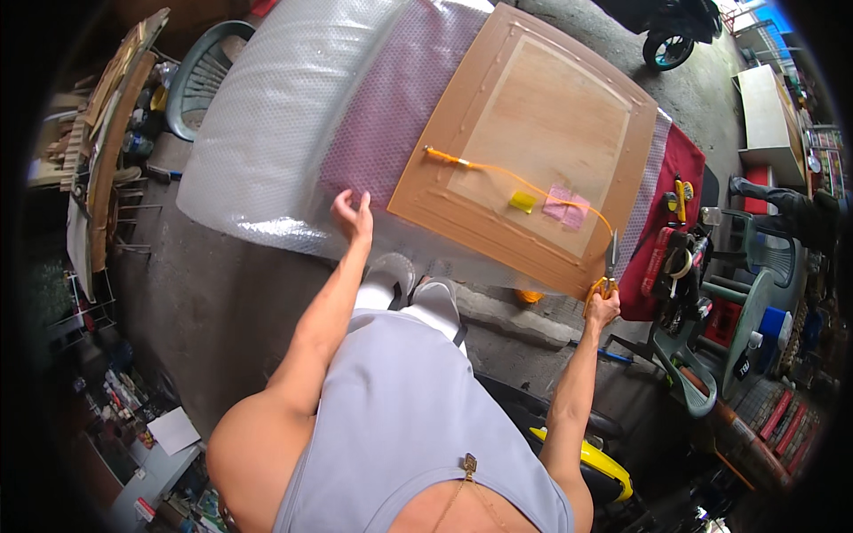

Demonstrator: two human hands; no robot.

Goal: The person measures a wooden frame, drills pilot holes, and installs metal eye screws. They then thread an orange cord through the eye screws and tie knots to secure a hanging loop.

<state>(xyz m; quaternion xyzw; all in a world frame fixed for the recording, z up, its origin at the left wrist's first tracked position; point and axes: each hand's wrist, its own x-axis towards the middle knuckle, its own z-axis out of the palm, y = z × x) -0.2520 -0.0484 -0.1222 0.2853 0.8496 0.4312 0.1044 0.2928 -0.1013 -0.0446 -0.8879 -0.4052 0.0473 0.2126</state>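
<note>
My right hand grips a pair of scissors by the orange handles, blades pointing away from me, at the near right corner of a brown-framed wooden panel. An orange cord with a thicker orange end lies across the panel and runs to the scissors; whether it is tied to them I cannot tell. A yellow piece and a pink bubble-wrap piece lie on the panel. My left hand is empty, fingers loosely bent and apart, by the near edge of the clear bubble wrap and pink bubble wrap.
Red cloth hangs past the panel's right side, with tools beside it. Green plastic chairs stand left and right. A motorcycle wheel shows at the back. Stacked boards lean at left; a yellow-black motorcycle part is near my right arm.
</note>
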